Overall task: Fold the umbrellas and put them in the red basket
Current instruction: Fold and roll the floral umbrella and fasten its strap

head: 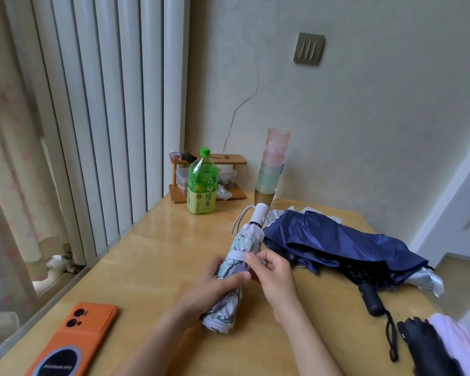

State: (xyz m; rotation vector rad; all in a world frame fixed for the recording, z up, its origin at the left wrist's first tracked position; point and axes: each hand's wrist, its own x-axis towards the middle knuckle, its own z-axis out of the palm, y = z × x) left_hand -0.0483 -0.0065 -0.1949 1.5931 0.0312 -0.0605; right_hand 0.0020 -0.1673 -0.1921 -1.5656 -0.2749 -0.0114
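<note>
Fastening is going on at the small floral umbrella (248,240), which is being held rolled just above the wooden table (152,253), its white handle pointing away from the person. The left hand (212,287) is wrapping round the middle of the bundle and keeping the folds tight, while the right hand (276,278) is pinching the end of the pale strap (235,257) against the cloth, so both hands are meeting on this one umbrella. Judging by that, the folding of this one is nearing its end; the strap seems to be needing a firm press to catch, and then the bundle is going to the red basket, which is not showing anywhere in view. Counting umbrellas: one floral in hand, one navy umbrella (337,242) lying collapsed but loose just beside it, and a dark bundle (429,346) at the near right corner that may be a third, though I cannot tell. Also standing by are one green tea bottle (202,183), one orange phone (73,340) and one stack of cups (273,161).
</note>
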